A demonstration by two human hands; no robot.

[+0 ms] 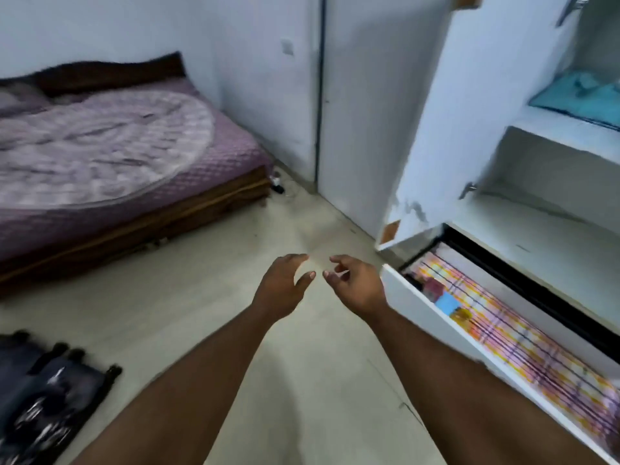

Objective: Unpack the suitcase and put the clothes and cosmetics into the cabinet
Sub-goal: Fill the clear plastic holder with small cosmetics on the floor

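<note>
Both empty. Left hand (280,290) and right hand (359,286) out in front over the bare floor (208,297), fingers loosely spread and slightly curled, thumbs nearly meeting, gripping nothing.

Just right of the right hand: the pulled-out drawer (436,325) of the cabinet (553,236), lined with pink-and-yellow checked paper, a few small boxes, probably cosmetics, near its left end; long axis from beside the hands toward the lower right corner. Above it, open shelves, a teal folded cloth (583,95) on the upper one, cabinet door (469,112) swung open.

Far lower left, well apart from both hands: the dark suitcase (43,394), only partly in view and blurred; long axis seemingly from lower left up toward the middle, a row of small dark knobs along the near-right edge. Open or closed: cannot tell.

Probably a return trip for the next load. Best done by turning left, crouching close, lifting folded clothes with both palms under to keep the folds, then laying them flat on a free shelf.

Beyond, a low bed (110,156) with a purple cover against the wall.
</note>
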